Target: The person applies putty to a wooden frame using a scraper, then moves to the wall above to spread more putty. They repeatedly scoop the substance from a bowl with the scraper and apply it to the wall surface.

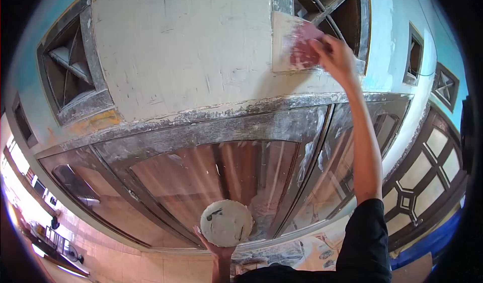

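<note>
My right hand (pixel 336 57) is raised at the upper right, its fingers closed on a reddish flat putty scraper (pixel 304 46) smeared with pale filler. The scraper lies against the cream-coated wall (pixel 186 41), beside the frame of a vent opening (pixel 362 21). Low in the middle, my left hand (pixel 217 248) supports a round container of putty (pixel 226 225) from beneath and along its near left side. Off-white paste fills the container, with a few dark marks on its surface. Part of the left hand is hidden under it.
Below the wall runs a worn grey wooden window frame (pixel 241 124) with glass panes (pixel 241 172). Another vent opening (pixel 70 66) is at the left. Spattered sheeting (pixel 282 250) lies on the floor below. A panelled door (pixel 427 177) stands at the right.
</note>
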A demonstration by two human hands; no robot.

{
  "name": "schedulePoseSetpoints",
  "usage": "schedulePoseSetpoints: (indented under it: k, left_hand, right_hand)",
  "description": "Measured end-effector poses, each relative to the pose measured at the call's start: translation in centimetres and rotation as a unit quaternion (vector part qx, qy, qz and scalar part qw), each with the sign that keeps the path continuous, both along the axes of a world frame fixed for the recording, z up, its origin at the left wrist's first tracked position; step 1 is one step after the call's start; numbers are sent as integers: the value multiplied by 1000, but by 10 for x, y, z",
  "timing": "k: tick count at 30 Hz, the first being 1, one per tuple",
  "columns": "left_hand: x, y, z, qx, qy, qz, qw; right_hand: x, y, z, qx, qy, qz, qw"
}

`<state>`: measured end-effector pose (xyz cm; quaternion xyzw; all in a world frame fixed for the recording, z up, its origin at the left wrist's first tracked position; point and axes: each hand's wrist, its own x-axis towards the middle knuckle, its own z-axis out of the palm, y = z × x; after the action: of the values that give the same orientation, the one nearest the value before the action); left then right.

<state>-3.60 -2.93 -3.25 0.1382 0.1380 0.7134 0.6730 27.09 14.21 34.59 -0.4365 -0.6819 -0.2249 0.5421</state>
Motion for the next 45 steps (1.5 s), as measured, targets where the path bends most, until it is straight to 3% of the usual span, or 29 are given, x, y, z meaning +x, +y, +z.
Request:
schedulePoseSetpoints:
  k: [1,4,6,9,10,12,13,16,19,21,22,25,27,28,30,31,33,35,39,41,43,45]
  left_hand:
    - [0,-2,3,-5,-12,-2,1000]
    - [0,-3,6,-10,-21,-3,1000]
    - [1,-2,6,-11,-12,-7,1000]
    - [3,0,2,13,-7,-14,1000]
    - [3,-1,0,15,14,-3,1000]
    - [2,-1,2,20,31,11,999]
    - [2,-3,6,18,3,-5,1000]
    - [3,2,-1,1,-17,3,1000]
    - [13,-1,24,30,82,35,996]
    - [13,6,14,17,-76,-44,996]
    - [14,8,13,3,-69,-39,997]
    - [20,9,19,-10,-96,-69,993]
    - [24,8,23,-25,-113,-76,990]
    - [27,9,26,-24,-88,-64,994]
    - [28,8,26,-45,-65,-43,996]
    - [28,9,25,-37,-71,-54,995]
    - [29,7,23,-41,-79,-62,994]
    - [31,7,26,-33,-76,-74,994]
    - [34,3,34,-44,-93,-74,992]
    - [33,3,25,-11,-118,-97,988]
    - [35,2,26,9,-132,-126,983]
    - [37,-1,27,-34,-109,-107,988]
  right_hand:
    - [14,-1,-2,-90,55,41,994]
    - [16,-3,1,-96,81,84,988]
    - [-5,-6,1,-63,91,177,978]
    - [-14,9,0,9,13,43,999]
    - [-10,5,-2,8,14,42,999]
    - [7,-10,-11,-21,56,45,997]
    - [22,-15,-20,-82,114,101,985]
    - [27,-43,-64,-63,169,184,966]
    - [5,-75,-126,-111,262,256,924]
    - [-3,-93,-171,-189,288,282,895]
    - [-11,-97,-200,-208,358,320,852]
    - [-37,-120,-258,-294,389,332,808]
    - [-55,-133,-285,-308,493,361,729]
    - [-60,-137,-292,-324,497,358,721]
    - [-67,-143,-302,-264,445,378,767]
    - [-68,-146,-303,-282,450,375,760]
    - [-69,-150,-294,-332,376,292,815]
    - [-71,-149,-283,-362,379,283,803]
    - [-72,-141,-278,-363,348,225,835]
    - [-79,-136,-279,-323,243,144,903]
    - [-94,-135,-282,-330,245,173,895]
    - [-105,-140,-281,-412,189,199,869]
